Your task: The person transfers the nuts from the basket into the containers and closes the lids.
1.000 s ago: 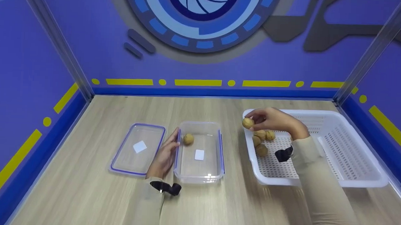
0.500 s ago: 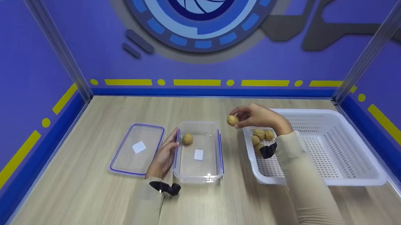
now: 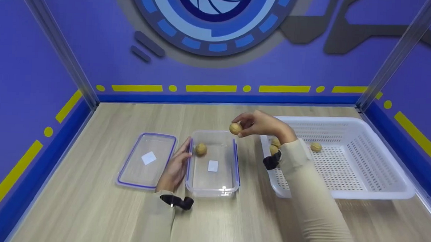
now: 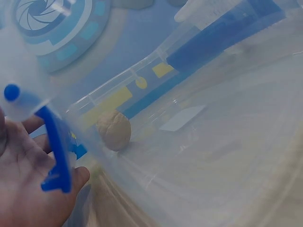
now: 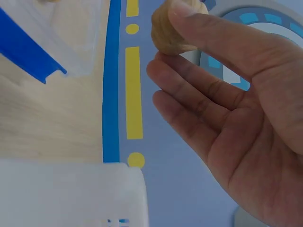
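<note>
While right grip pinches walnut, purple-blue walls border wood-grain table.

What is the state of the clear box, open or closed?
The clear box is open: its blue-edged lid lies apart on the table.

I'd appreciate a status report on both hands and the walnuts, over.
Right hand pinching a walnut near clear box. Left hand at box's left side. Second walnut inside box; nothing seen blocking its open top.

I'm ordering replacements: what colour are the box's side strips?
Blue; the strips show best in the left wrist view.
</note>
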### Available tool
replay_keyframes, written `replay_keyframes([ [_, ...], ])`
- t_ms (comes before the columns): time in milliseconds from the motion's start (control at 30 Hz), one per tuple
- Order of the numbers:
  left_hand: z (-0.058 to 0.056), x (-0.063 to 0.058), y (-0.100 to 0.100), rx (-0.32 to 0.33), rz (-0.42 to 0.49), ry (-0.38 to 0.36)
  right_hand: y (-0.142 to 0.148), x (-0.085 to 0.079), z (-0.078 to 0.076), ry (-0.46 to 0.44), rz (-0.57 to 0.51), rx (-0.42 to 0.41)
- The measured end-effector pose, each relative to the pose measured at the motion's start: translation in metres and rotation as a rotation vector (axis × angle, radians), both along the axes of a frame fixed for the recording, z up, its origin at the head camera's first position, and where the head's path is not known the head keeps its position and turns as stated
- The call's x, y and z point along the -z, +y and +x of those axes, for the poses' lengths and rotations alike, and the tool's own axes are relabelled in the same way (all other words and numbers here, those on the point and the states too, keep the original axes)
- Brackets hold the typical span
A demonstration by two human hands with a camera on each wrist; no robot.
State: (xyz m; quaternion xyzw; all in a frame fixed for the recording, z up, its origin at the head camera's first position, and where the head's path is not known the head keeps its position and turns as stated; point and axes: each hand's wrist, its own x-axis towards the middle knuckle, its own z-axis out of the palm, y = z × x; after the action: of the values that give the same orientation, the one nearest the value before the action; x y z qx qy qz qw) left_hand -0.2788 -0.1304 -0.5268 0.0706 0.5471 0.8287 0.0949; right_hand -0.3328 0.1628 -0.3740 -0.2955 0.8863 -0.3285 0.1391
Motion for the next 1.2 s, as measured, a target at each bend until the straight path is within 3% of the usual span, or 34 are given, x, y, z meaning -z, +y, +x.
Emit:
replay_keyframes([
  [333,0.0,0.0,-0.001,0.01,-0.019,-0.003,-0.021,0.011,-0.003,-0.024,-0.054,-0.012],
  [900,-0.001,0.0,0.0,0.01,-0.007,0.016,-0.051,0.033,-0.007,0.033,-0.116,0.053],
  [1200,0.0,0.001,0.001,0.006,-0.001,0.028,-0.064,0.042,-0.004,0.028,-0.106,0.126],
])
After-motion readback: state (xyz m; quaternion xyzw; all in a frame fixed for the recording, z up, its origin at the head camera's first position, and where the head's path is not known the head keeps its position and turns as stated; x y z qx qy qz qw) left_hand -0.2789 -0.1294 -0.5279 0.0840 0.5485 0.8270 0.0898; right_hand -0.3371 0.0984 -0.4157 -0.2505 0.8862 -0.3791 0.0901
